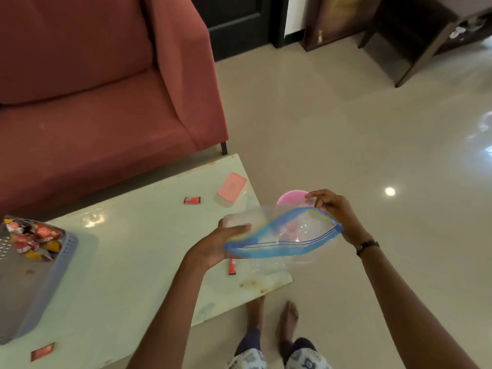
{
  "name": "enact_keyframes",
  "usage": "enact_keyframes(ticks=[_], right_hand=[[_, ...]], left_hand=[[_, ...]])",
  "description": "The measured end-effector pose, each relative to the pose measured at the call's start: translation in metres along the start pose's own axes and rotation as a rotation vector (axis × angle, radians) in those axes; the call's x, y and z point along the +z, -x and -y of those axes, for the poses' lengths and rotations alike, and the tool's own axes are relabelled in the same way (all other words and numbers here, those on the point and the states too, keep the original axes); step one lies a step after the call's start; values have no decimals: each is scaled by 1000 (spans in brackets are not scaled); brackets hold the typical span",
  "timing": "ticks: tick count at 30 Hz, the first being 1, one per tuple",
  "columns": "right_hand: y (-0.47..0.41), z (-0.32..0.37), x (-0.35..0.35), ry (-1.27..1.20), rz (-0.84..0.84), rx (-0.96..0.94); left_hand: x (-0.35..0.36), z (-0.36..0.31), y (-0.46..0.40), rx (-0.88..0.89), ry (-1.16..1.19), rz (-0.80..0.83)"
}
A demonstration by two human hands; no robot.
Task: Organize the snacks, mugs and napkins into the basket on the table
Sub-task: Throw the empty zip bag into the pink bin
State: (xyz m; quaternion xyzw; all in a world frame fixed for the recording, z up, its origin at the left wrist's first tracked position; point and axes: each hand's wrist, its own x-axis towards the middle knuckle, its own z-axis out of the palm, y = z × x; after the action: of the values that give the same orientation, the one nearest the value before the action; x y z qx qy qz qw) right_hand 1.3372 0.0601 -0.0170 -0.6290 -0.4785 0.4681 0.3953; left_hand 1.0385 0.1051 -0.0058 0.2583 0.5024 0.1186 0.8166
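Views supplied: one, head-worn; no second view for overlap.
Vantage: standing height, above the near right corner of the tabletop (127, 251).
Facing: forward and steeply down; bare feet (288, 319) show at the bottom edge.
Proximity: close; both forearms enter from the bottom, left hand (213, 245) and right hand (336, 213) near centre frame.
Coverage left: basket (53, 278) cropped by the left edge.
Coverage top: red sofa (106, 89) upper left, glossy floor (346, 129) to the right.
Optics: wide-angle; straight lines bow toward the borders.
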Motion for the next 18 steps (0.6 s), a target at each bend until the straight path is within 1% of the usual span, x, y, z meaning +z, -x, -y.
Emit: enact_keyframes(ticks=[2,3,5,6,7,9,10,12,14,17,18], right_hand=[[-2,-20,-17,-12,-13,51],[-3,-31,-27,-50,-49,111],[-6,-52,-44,-239,-92,380],[-8,-67,-53,-347,-80,506],[-11,-79,-61,-407,-37,593],[-18,-108,-73,-399,73,695],[-21,-122,-79,-339,104,700],[-33,-157,-86,-215,87,665],[-51,-184,-87,-109,-33,588],[-83,-215,-79,83,-276,482],[-93,-223,-73,174,-332,432]], left_hand=[[18,8,-26,33,-50,-96],[28,10,-39,51,-43,-153],[47,18,-71,114,-18,-262],[57,23,-86,141,-22,-314],[65,27,-103,160,-39,-361],[81,39,-138,204,-103,-440],[88,44,-156,229,-149,-482],[99,54,-190,267,-258,-538],[106,61,-221,280,-354,-522],[107,74,-266,304,-478,-425],[105,81,-282,315,-530,-411]])
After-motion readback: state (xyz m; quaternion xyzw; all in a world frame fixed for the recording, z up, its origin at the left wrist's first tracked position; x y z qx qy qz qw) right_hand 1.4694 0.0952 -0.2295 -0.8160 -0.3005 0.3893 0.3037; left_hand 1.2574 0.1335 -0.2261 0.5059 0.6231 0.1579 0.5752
